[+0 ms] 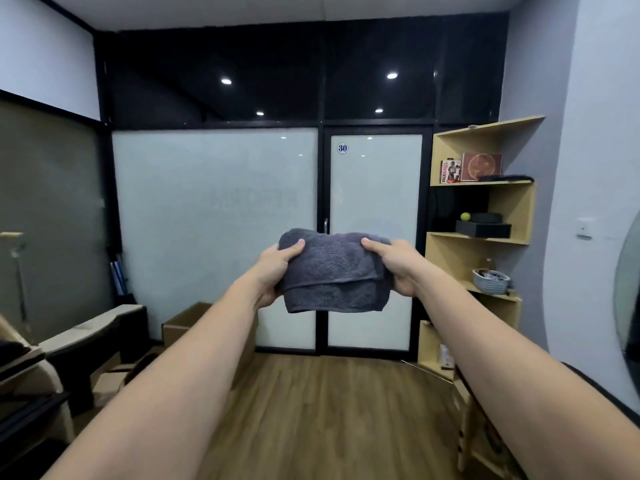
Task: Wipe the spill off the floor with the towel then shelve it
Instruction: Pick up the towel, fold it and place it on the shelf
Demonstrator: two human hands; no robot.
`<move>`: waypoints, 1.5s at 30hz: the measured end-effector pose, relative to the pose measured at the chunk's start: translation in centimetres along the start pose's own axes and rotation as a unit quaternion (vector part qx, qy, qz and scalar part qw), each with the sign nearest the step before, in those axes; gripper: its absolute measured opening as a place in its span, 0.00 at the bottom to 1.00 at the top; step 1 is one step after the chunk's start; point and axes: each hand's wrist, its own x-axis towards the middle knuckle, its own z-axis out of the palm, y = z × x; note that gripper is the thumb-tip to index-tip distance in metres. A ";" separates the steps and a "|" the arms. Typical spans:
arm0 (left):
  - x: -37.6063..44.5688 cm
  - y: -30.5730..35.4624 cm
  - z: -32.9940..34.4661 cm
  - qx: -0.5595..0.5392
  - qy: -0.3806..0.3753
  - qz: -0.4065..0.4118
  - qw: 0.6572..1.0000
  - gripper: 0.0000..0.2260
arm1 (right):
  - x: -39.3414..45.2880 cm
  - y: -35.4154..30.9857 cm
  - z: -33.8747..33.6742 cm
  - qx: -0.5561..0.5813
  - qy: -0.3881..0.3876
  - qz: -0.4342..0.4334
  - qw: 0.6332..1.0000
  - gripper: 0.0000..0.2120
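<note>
my left hand (277,268): grip closed on folded grey towel (334,271), thumb on top | my right hand (398,268): grip closed on its other end | towel held up, clear of floor (329,410)

In the centre a frosted glass door (375,237) carries a round sticker "30" (342,148). At the lower left a cardboard box (188,322) stands beside a dark bench (93,332). At the right edge a wall switch (584,229) is visible.
</note>
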 end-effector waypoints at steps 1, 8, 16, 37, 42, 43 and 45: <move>-0.1 -0.6 -0.4 0.003 0.004 -0.001 1.000 0.14 | -0.1 0.4 0.2 -0.010 -0.002 0.005 1.000 0.13; 0.0 2.0 -1.1 -0.069 -0.032 0.091 0.993 0.17 | -0.6 -0.6 2.1 0.038 0.005 -0.122 0.992 0.09; 1.9 -0.3 -0.9 -0.077 -0.074 -0.045 0.993 0.12 | 1.5 1.7 1.1 0.028 0.020 -0.019 0.999 0.17; 30.6 -19.8 10.1 0.023 0.002 -0.120 0.992 0.14 | 24.1 15.1 -15.0 -0.104 0.144 0.041 0.983 0.10; 40.0 -22.0 13.8 0.017 0.018 -0.030 0.999 0.12 | 32.8 15.2 -20.0 -0.113 0.136 0.008 0.984 0.10; 41.6 -22.5 14.2 0.018 0.021 -0.014 1.000 0.12 | 34.2 15.2 -20.7 -0.115 0.134 0.003 0.984 0.10; 44.7 -23.2 14.6 0.022 0.018 0.005 1.000 0.13 | 37.2 15.6 -21.6 -0.112 0.128 -0.008 0.985 0.09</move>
